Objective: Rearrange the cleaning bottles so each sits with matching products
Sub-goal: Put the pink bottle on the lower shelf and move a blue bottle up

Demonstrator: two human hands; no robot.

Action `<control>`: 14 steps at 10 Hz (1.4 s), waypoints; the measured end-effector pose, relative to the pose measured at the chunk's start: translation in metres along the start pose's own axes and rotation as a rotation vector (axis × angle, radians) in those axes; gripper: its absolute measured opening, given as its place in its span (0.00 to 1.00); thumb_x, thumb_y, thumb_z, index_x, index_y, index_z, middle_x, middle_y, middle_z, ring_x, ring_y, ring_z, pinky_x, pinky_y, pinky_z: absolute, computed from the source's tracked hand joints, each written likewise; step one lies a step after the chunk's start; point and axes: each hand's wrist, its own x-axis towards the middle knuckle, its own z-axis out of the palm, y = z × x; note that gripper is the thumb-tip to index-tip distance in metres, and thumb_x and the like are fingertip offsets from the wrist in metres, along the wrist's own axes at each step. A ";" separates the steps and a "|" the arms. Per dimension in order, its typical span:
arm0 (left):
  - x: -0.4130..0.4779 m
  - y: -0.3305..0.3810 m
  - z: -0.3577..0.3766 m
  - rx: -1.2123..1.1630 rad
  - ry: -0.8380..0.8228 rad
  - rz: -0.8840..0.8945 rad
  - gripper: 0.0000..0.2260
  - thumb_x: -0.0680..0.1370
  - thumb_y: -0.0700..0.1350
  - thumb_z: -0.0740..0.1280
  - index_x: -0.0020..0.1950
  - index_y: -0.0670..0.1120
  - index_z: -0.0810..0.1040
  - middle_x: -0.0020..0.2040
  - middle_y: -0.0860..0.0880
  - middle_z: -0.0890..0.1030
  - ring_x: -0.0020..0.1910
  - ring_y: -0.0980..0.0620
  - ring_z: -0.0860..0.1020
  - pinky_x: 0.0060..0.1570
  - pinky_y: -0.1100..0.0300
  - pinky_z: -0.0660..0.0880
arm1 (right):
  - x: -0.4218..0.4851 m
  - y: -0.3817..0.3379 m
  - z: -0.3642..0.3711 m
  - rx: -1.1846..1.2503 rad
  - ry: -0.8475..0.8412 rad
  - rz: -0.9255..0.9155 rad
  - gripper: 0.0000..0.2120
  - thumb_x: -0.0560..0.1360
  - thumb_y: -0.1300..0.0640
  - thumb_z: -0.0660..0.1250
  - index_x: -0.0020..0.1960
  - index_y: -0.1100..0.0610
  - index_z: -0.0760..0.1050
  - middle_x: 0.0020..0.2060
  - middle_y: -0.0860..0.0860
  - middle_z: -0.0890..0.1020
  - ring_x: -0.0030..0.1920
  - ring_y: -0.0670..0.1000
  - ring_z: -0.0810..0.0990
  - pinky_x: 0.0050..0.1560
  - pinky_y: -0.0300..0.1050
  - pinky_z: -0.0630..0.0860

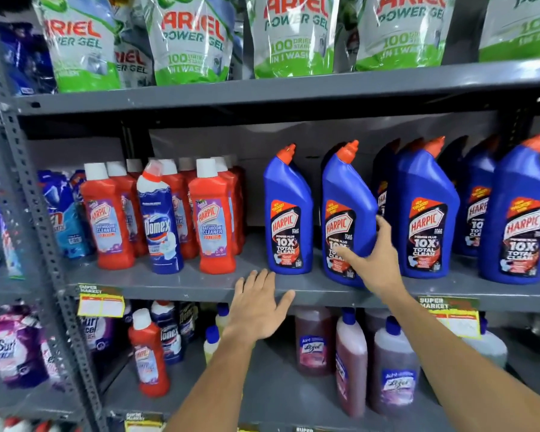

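Two bare forearms reach up from the bottom edge toward a grey metal shelf [181, 283]. On the left, the left hand [258, 307] lies flat and empty against the shelf's front lip, fingers spread. Further right, the right hand [373, 254] wraps around the lower side of a blue Harpic bottle [345, 213], thumb across its label and fingers curled behind; the bottle leans slightly, its base at the shelf's front edge. Beside it on the left stands another blue Harpic bottle [289, 213], and more crowd the right, the rear ones mostly hidden. Well to the left, a Domex bottle [159, 222] stands among red Harpic Bathroom Cleaner bottles [212, 219], touching them. Above, Ariel pouches [190, 42] are cut off at the frame's top. Below, a lone red bottle [148, 353] stands in front of other Domex bottles [169, 335], whose labels are blurred.
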 end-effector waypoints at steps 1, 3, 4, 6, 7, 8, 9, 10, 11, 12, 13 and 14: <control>0.000 0.002 -0.001 -0.002 -0.009 -0.009 0.34 0.80 0.66 0.47 0.80 0.46 0.56 0.81 0.48 0.58 0.80 0.47 0.52 0.78 0.46 0.46 | -0.012 0.018 0.001 -0.113 -0.076 0.067 0.52 0.60 0.53 0.86 0.75 0.52 0.59 0.64 0.50 0.73 0.64 0.52 0.74 0.64 0.51 0.74; 0.000 0.001 0.001 0.000 0.010 -0.010 0.34 0.80 0.66 0.47 0.79 0.46 0.57 0.80 0.48 0.60 0.80 0.47 0.53 0.78 0.45 0.47 | 0.001 0.025 -0.005 -0.171 -0.111 0.218 0.53 0.56 0.53 0.87 0.73 0.54 0.62 0.65 0.55 0.73 0.65 0.57 0.73 0.66 0.60 0.74; 0.000 0.002 0.001 0.009 0.012 -0.011 0.34 0.80 0.67 0.47 0.79 0.46 0.57 0.80 0.48 0.60 0.80 0.47 0.54 0.78 0.45 0.48 | -0.001 0.029 -0.004 -0.135 -0.009 0.201 0.48 0.59 0.55 0.86 0.73 0.55 0.65 0.64 0.55 0.77 0.64 0.56 0.77 0.65 0.58 0.75; 0.000 0.002 0.002 0.020 0.015 -0.012 0.34 0.80 0.66 0.47 0.79 0.46 0.58 0.80 0.48 0.60 0.79 0.47 0.54 0.78 0.46 0.48 | -0.001 0.029 -0.007 -0.110 -0.012 0.186 0.42 0.64 0.61 0.83 0.73 0.55 0.67 0.58 0.50 0.80 0.58 0.52 0.79 0.58 0.45 0.73; 0.000 0.002 0.003 0.023 0.014 -0.016 0.33 0.80 0.66 0.47 0.79 0.46 0.58 0.80 0.48 0.60 0.79 0.47 0.54 0.78 0.46 0.48 | -0.001 0.027 -0.006 -0.158 -0.027 0.161 0.40 0.65 0.61 0.83 0.72 0.56 0.68 0.62 0.53 0.77 0.64 0.55 0.76 0.64 0.50 0.73; -0.001 0.003 0.002 0.023 0.015 -0.022 0.33 0.80 0.66 0.47 0.79 0.46 0.58 0.80 0.48 0.60 0.80 0.47 0.54 0.78 0.46 0.48 | -0.001 0.026 -0.005 -0.219 -0.034 0.178 0.42 0.66 0.59 0.82 0.74 0.56 0.66 0.63 0.58 0.73 0.66 0.56 0.71 0.67 0.53 0.70; -0.001 0.004 0.001 0.021 0.010 -0.023 0.33 0.80 0.66 0.47 0.79 0.47 0.57 0.80 0.48 0.60 0.79 0.48 0.53 0.78 0.46 0.47 | -0.001 0.025 -0.006 -0.209 -0.033 0.183 0.40 0.65 0.59 0.82 0.73 0.56 0.67 0.61 0.58 0.77 0.65 0.57 0.73 0.66 0.56 0.72; -0.002 0.004 0.000 0.018 0.004 -0.026 0.33 0.80 0.65 0.47 0.79 0.47 0.57 0.80 0.48 0.59 0.80 0.48 0.53 0.78 0.47 0.47 | 0.000 0.024 -0.006 -0.197 -0.030 0.189 0.38 0.66 0.61 0.82 0.71 0.58 0.68 0.61 0.57 0.79 0.64 0.58 0.77 0.65 0.59 0.74; -0.003 0.005 -0.002 0.014 -0.001 -0.028 0.33 0.81 0.65 0.47 0.79 0.47 0.57 0.80 0.48 0.59 0.80 0.48 0.53 0.78 0.47 0.46 | 0.000 0.024 -0.005 -0.194 -0.032 0.193 0.37 0.67 0.60 0.82 0.71 0.58 0.68 0.61 0.56 0.80 0.64 0.58 0.78 0.65 0.59 0.75; -0.003 0.006 -0.003 0.015 0.007 -0.025 0.33 0.81 0.65 0.48 0.79 0.46 0.57 0.80 0.48 0.59 0.79 0.48 0.53 0.78 0.47 0.46 | 0.000 0.025 -0.005 -0.181 -0.036 0.198 0.37 0.67 0.60 0.81 0.71 0.58 0.68 0.62 0.56 0.80 0.64 0.57 0.78 0.65 0.58 0.75; -0.004 0.006 -0.003 0.023 0.005 -0.025 0.33 0.81 0.65 0.47 0.79 0.46 0.57 0.80 0.48 0.60 0.79 0.48 0.54 0.78 0.48 0.46 | 0.000 0.025 -0.004 -0.183 -0.035 0.197 0.37 0.67 0.60 0.82 0.71 0.58 0.68 0.62 0.56 0.80 0.64 0.57 0.77 0.66 0.59 0.75; -0.005 0.007 -0.004 0.019 0.009 -0.026 0.32 0.81 0.65 0.47 0.79 0.46 0.57 0.80 0.48 0.60 0.79 0.48 0.54 0.78 0.48 0.46 | 0.000 0.026 -0.003 -0.195 -0.026 0.194 0.37 0.66 0.60 0.82 0.71 0.58 0.69 0.62 0.56 0.80 0.64 0.58 0.77 0.65 0.60 0.75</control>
